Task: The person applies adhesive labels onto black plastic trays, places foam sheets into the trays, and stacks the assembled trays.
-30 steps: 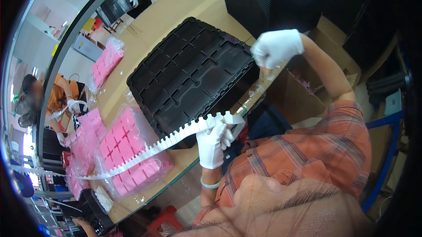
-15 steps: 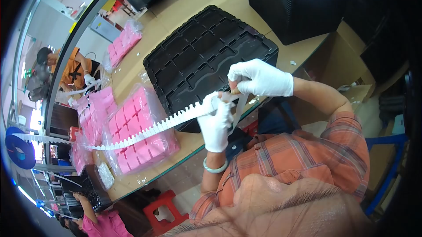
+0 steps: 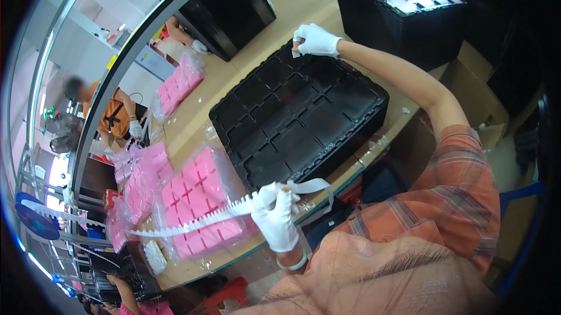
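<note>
A long white notched strip [image 3: 204, 221] runs from a blue reel [image 3: 38, 215] at the far left across the pink blocks. My left hand [image 3: 277, 218], in a white glove, is closed on it near the table's front edge, and a smooth ribbon end loops out to the right. My gloved right hand [image 3: 318, 41] pinches a small pale piece [image 3: 295, 53] over the far corner of the black compartment tray [image 3: 298, 116]. What that piece is cannot be made out. The tray's compartments are black and shallow.
Plastic-wrapped pink blocks [image 3: 201, 198] lie left of the tray, with more behind them. A tall stack of black trays [image 3: 397, 17] stands at the back right. Co-workers [image 3: 117, 110] are across the table. An open cardboard box [image 3: 476, 93] is at the right.
My right hand has moved from beside my left hand to the tray's far corner, now with a small pale piece. A large black stack is now in view at the back.
</note>
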Demonstrator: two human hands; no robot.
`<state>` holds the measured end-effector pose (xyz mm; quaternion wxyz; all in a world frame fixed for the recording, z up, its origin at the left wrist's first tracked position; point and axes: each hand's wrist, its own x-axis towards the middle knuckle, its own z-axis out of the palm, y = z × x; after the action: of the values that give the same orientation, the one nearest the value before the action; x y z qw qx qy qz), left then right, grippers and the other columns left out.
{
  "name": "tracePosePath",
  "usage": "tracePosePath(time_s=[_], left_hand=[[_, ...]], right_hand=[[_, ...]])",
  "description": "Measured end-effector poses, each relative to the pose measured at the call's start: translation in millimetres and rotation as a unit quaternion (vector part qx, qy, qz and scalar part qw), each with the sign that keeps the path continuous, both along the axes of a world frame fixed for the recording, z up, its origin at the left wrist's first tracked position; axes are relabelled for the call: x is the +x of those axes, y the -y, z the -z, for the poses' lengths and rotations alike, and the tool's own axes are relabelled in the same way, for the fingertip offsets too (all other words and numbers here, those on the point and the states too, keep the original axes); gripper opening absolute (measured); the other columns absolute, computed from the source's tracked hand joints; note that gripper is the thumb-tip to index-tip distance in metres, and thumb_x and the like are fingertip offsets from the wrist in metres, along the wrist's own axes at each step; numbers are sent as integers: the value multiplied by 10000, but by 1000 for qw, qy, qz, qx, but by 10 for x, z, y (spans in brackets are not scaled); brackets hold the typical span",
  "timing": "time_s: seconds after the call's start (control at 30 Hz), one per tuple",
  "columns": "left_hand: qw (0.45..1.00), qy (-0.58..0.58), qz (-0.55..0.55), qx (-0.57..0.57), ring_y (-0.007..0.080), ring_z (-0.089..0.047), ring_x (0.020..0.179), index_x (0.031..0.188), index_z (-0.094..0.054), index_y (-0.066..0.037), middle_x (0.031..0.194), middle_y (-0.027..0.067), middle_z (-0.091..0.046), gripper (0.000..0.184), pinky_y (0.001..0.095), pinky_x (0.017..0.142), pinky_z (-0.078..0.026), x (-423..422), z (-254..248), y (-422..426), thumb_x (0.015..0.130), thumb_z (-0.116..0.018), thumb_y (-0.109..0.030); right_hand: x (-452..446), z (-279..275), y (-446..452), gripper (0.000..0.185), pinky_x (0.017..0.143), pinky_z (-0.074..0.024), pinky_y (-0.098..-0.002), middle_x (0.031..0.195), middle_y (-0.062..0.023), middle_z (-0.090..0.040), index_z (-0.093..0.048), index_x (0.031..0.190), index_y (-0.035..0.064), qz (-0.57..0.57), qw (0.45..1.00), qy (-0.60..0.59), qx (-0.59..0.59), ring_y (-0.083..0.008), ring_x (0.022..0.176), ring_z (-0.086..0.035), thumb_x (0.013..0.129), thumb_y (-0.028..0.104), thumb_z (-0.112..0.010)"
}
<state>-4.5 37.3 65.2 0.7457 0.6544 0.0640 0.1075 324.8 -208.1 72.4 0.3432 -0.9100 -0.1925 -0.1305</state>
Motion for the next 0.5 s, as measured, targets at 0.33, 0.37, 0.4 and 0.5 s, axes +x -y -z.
tracePosePath(time_s=[0.33,0.37,0.4,0.5], left_hand=[[992,-65,-109,-10,54,-459,426,828,-561,-57,660,78,-597,88,149,373,-296,24,37,-439,834,-649,-58],[991,-80,-106,-15,55,-456,425,829,-561,-55,657,79,-594,88,155,364,-294,22,30,-464,830,-648,-47],[992,-70,-102,-17,56,-458,426,829,-561,-55,657,79,-594,89,156,365,-296,24,47,-478,833,-650,-53],[994,-50,-95,-11,60,-466,428,831,-561,-52,656,79,-595,100,159,368,-302,-2,80,-514,840,-657,-76]], right_hand=[[562,105,-148,156,736,-517,-407,854,-89,-701,-727,822,157,27,974,-36,-221,-305,809,-666,708,253,-681],[543,98,-148,122,730,-513,-401,836,-99,-697,-721,800,147,32,975,-22,-217,-303,804,-664,707,213,-677],[511,101,-158,91,725,-509,-395,819,-109,-693,-715,778,136,35,976,-9,-214,-302,799,-662,707,173,-673],[488,140,-204,52,714,-506,-388,789,-119,-684,-701,751,117,48,973,20,-227,-303,790,-659,705,127,-678]])
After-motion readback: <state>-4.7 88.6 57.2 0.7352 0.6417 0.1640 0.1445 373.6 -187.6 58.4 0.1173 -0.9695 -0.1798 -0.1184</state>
